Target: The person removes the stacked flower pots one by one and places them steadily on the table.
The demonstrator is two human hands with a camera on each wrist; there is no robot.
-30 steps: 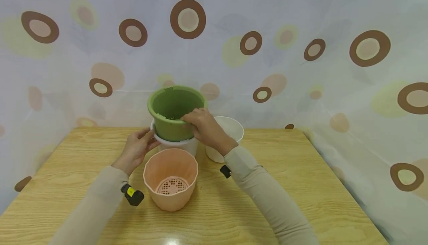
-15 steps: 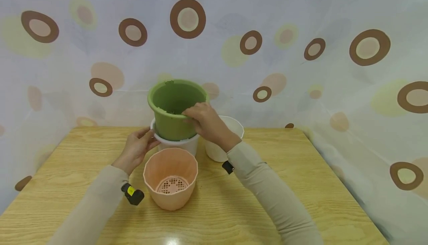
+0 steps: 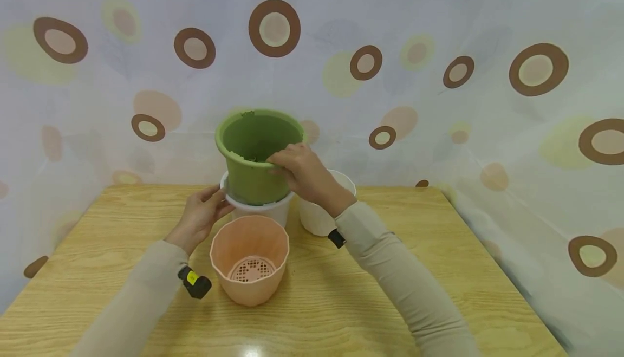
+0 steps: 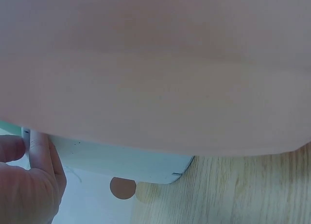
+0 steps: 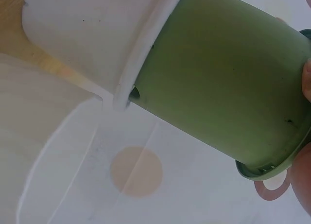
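My right hand (image 3: 309,175) grips the near rim of a green plastic flowerpot (image 3: 255,183), thumb side over the edge. The pot's lower end still sits inside the mouth of a white flowerpot (image 3: 263,213); in the right wrist view most of the green wall (image 5: 223,83) shows above the white rim (image 5: 146,49). At the white pot's left side, my left hand (image 3: 200,213) pinches its rim between thumb and fingers, as the left wrist view also shows.
A peach flowerpot (image 3: 251,292) with a grid-patterned bottom stands directly in front of the white one. Behind my right forearm is a second white pot (image 3: 317,220) with a scalloped rim. All stand on a wood-grain table (image 3: 400,270), with a circle-patterned sheet (image 3: 312,75) behind.
My right hand has raised the green pot, so more of its wall shows above the white pot. The left hand has stayed at the white rim.
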